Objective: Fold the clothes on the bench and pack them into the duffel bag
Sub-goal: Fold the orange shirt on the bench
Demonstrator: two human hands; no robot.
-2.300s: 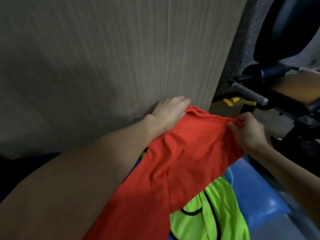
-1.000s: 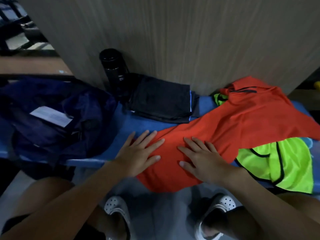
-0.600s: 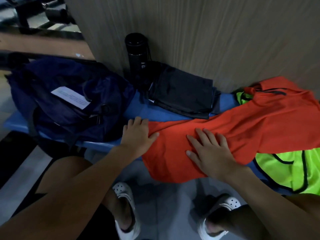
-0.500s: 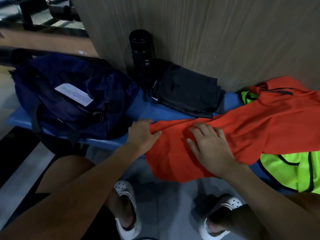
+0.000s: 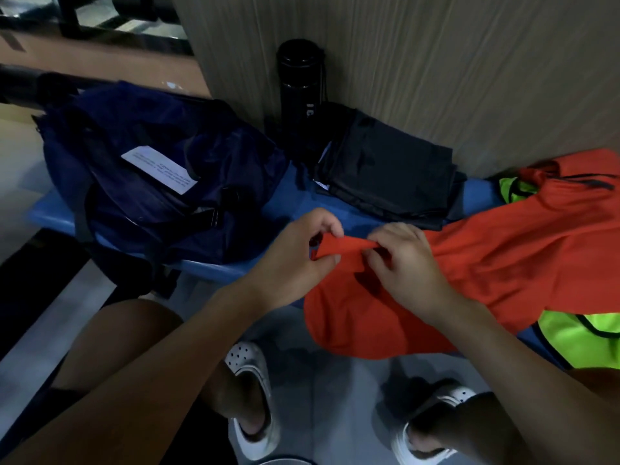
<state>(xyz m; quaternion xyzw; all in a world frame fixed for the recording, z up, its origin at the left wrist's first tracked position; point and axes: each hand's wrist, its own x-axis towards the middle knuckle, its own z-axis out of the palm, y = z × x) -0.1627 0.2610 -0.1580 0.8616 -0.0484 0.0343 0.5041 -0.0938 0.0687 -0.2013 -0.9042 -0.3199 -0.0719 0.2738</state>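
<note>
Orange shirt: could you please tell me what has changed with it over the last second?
Both hands lay flat on the orange shirt; now the left hand and right hand pinch its left edge, lifting it. The duffel bag, folded black clothes, bottle and green vest stayed put.

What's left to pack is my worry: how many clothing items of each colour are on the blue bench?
Orange fabric shirt: 1
Neon yellow-green fabric vest: 1
Black folded fabric stack: 1, layers uncountable
Total: 3
</note>
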